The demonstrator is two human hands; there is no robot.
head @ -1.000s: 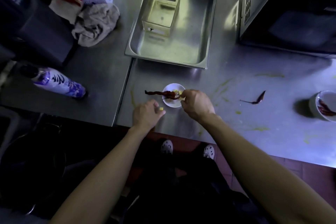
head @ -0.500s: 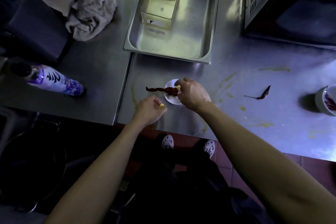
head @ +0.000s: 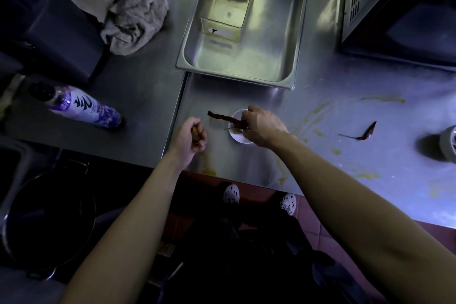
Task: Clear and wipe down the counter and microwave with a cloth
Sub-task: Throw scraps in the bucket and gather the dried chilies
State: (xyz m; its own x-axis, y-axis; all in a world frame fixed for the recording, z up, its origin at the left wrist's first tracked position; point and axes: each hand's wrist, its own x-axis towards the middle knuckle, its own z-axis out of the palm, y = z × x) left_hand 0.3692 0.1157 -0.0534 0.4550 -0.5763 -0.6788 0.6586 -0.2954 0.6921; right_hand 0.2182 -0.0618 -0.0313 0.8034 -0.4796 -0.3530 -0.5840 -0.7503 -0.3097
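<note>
Steel counter [head: 320, 106] uncleared: our left hand [head: 192, 137] withdrew clutching a yellow scrap [head: 196, 131] (barely visible); right hand [head: 261, 126] pinches the dried red chilli [head: 219, 116] over its white dish [head: 237, 137].

Steel worktop [head: 145, 86], marked with yellow smears [head: 318, 111]. On it:
- crumpled cloth [head: 134, 24], back left
- purple spray can [head: 81, 106], left
- deep steel pan [head: 246, 66], centre back
- microwave [head: 407, 20], back right
- small white dish [head: 237, 137], near front edge
- loose dried chilli [head: 365, 133], right of dish
</note>
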